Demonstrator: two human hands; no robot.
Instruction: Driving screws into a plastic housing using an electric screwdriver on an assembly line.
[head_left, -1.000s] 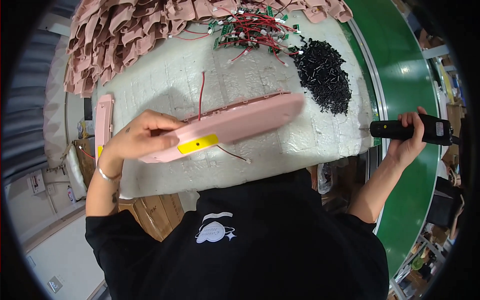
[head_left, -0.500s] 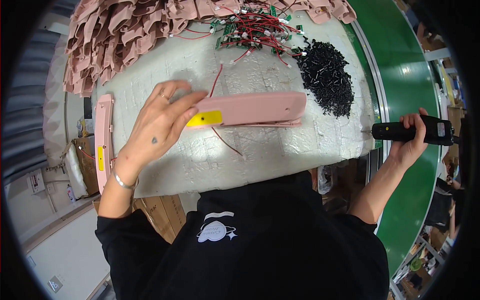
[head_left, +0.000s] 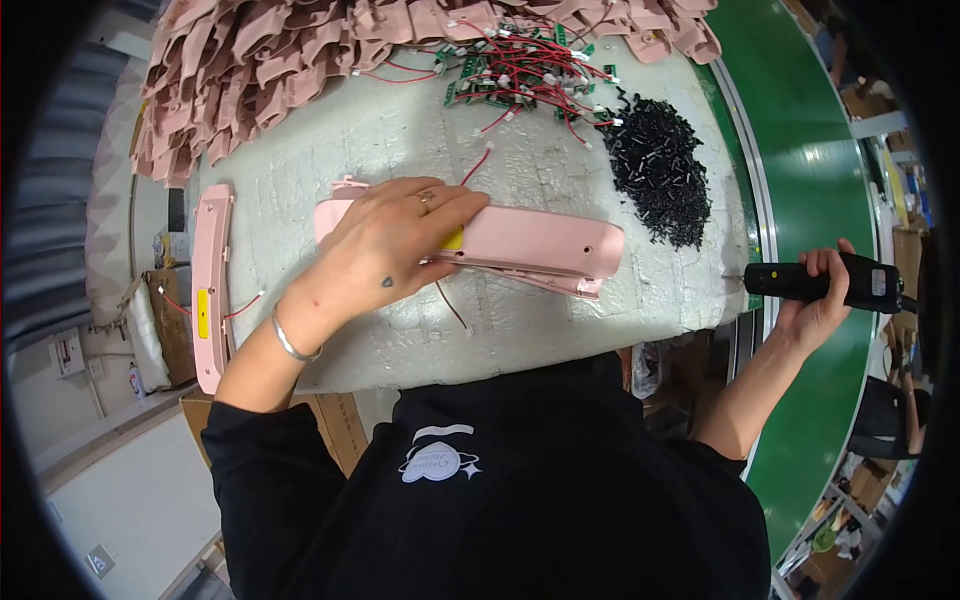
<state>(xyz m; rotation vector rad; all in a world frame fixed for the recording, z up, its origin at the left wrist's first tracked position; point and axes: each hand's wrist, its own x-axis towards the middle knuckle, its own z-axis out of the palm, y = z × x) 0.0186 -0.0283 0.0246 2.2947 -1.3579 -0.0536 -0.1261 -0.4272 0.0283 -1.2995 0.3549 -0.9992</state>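
Note:
My left hand (head_left: 385, 250) lies palm-down over the left part of a long pink plastic housing (head_left: 540, 245) with a yellow label, pressing it onto the white padded table (head_left: 400, 130). A thin red wire trails from under the housing. My right hand (head_left: 815, 300) is off the table's right edge, gripping a black electric screwdriver (head_left: 820, 282) whose tip points left toward the table.
A heap of small black screws (head_left: 655, 170) lies right of the housing. Green circuit boards with red wires (head_left: 520, 75) sit at the back. Pink housings (head_left: 230, 70) are piled at back left; another pink housing (head_left: 210, 285) lies on the left ledge. A green conveyor belt (head_left: 810, 160) runs on the right.
My left hand has turned the pink housing and laid it flat on the table, then slid over its left part. My right hand with the screwdriver has barely moved.

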